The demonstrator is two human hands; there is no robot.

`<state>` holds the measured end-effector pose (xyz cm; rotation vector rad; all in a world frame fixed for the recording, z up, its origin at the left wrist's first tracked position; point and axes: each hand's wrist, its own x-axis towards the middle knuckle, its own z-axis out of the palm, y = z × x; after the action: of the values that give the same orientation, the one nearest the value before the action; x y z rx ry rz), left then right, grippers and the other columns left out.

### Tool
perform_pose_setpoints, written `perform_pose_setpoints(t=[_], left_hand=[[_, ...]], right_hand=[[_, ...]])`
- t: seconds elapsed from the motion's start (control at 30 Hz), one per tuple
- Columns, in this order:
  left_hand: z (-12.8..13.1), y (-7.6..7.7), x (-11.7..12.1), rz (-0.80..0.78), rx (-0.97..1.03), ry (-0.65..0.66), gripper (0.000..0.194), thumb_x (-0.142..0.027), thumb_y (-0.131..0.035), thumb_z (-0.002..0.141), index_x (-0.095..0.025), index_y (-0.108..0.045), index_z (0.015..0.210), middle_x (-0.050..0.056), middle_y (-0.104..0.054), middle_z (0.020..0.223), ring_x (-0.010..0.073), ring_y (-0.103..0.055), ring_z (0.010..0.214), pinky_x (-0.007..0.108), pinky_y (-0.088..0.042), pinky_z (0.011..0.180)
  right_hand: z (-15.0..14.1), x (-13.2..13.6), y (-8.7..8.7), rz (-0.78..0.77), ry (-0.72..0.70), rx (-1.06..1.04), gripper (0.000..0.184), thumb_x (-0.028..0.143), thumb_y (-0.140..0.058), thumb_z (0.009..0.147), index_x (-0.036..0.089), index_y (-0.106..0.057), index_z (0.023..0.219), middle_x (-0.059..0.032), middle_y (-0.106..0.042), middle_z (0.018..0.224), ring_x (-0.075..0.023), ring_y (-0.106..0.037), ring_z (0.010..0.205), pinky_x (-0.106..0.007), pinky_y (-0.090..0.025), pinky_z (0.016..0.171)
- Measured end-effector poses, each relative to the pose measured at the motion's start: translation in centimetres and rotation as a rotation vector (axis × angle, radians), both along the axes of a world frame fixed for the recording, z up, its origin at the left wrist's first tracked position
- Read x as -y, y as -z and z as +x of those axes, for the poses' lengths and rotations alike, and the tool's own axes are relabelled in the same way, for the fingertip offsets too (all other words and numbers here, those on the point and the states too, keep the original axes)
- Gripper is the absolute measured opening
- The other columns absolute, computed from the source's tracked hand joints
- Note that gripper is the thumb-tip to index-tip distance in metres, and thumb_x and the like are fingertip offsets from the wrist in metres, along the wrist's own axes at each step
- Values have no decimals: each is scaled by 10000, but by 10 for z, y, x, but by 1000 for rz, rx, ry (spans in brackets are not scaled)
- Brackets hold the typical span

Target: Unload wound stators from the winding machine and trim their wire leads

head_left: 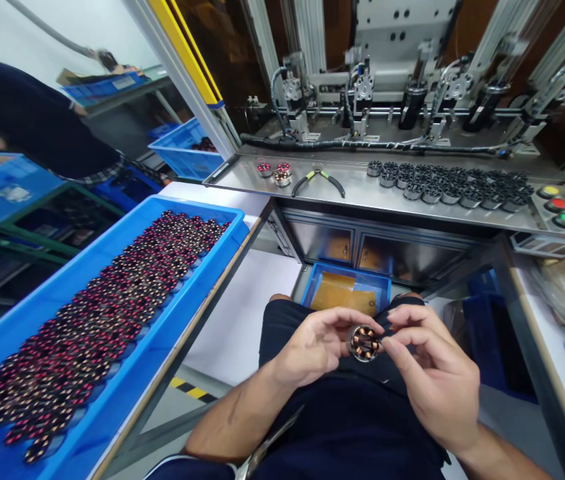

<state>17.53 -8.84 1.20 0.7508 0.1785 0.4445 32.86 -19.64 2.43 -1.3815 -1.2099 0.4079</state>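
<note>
Above my lap, my left hand (pixel 315 347) grips a small round motor stator (pixel 364 343) by its rim, its copper windings facing up. My right hand (pixel 435 373) is closed in a pinch at the stator's right edge. Whatever lies between those fingertips, perhaps a wire end, is too small to make out. On the metal ledge ahead lie pliers (pixel 318 180) with green and black handles, their handles spread. Two red-wound stators (pixel 264 169) and a copper-coloured one (pixel 282 179) sit left of the pliers.
A long blue tray (pixel 235 223) full of wound stators stands at left. Several rows of black stator cores (pixel 462 187) line the ledge, beside push buttons (pixel 556 205). The winding machine (pixel 362 87) rises behind. A blue bin (pixel 315 273) sits below; a person (pixel 37 127) bends at far left.
</note>
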Motion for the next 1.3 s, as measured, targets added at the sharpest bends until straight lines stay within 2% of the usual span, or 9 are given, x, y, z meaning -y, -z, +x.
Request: perform_pose_setpoints(t=[0.07, 0.17, 0.43, 0.57, 0.67, 0.8, 0.97, 1.03, 1.3], left_hand=[[-1, 1, -1, 71, -33, 22, 575, -151, -868, 630, -178, -694, 1178, 106, -690, 1186, 211, -689, 1016, 339, -543, 945], [1, 5, 0, 211, -108, -60, 550, -56, -878, 586, -215, -729, 1091, 66, -668, 1119, 181, -673, 971, 308, -560, 877], [4, 10, 3, 553, -147, -297, 498, -106, -907, 581, -232, -767, 1042, 76, -723, 1064, 217, -674, 1018, 332, -557, 907], [5, 9, 7, 536, -136, -353, 494, -155, -909, 598, -209, -748, 1062, 84, -739, 1055, 219, -692, 986, 326, -577, 872], [6, 6, 8, 556, -145, -419, 522, -148, -895, 624, -202, -718, 1112, 93, -738, 1079, 218, -694, 984, 327, -584, 866], [8, 1, 5, 642, -135, -504, 477, -112, -868, 658, -203, -722, 1103, 95, -727, 1098, 220, -674, 1040, 320, -573, 897], [9, 0, 4, 651, -136, -515, 467, -157, -872, 667, -190, -721, 1107, 105, -721, 1097, 220, -679, 1026, 316, -581, 887], [9, 1, 5, 656, -132, -512, 462, -165, -875, 663, -189, -725, 1098, 105, -727, 1093, 222, -688, 1011, 316, -588, 873], [6, 1, 8, 823, -177, -576, 485, -134, -826, 689, -175, -693, 1155, 118, -757, 1100, 236, -721, 990, 338, -591, 899]], right_hand=[[1, 0, 1, -15, -1, 14, 113, 124, -648, 888, 220, -648, 827, -31, -595, 1025, -159, -596, 981, -300, -473, 824], [0, 3, 1, -26, -13, 12, 111, 131, -651, 887, 219, -652, 821, -40, -594, 1037, -170, -598, 999, -307, -474, 821], [2, 2, 6, -126, 9, -77, 145, 199, -655, 898, 216, -634, 755, -55, -612, 1071, -189, -596, 1031, -311, -468, 819], [1, -1, 11, -143, 16, -201, 154, 224, -672, 888, 214, -637, 739, -55, -621, 1076, -203, -588, 1069, -317, -469, 855], [1, 1, 15, -71, -14, -335, 23, 231, -674, 885, 229, -658, 869, -57, -616, 1114, -188, -594, 1049, -308, -486, 884], [1, 5, 17, -12, -97, -395, 282, 300, -725, 834, 223, -646, 1094, -95, -598, 1170, -188, -617, 969, -300, -533, 847], [-2, 5, 15, -106, -98, -290, 31, 223, -694, 858, 209, -673, 841, -47, -640, 865, -180, -635, 837, -278, -541, 708], [-3, 4, 14, -94, -61, -259, 106, 204, -660, 881, 209, -662, 776, -38, -634, 815, -177, -624, 805, -272, -517, 656], [-5, 3, 15, -134, -96, -391, 59, 227, -624, 918, 215, -659, 872, -34, -611, 852, -155, -602, 806, -267, -525, 706]])
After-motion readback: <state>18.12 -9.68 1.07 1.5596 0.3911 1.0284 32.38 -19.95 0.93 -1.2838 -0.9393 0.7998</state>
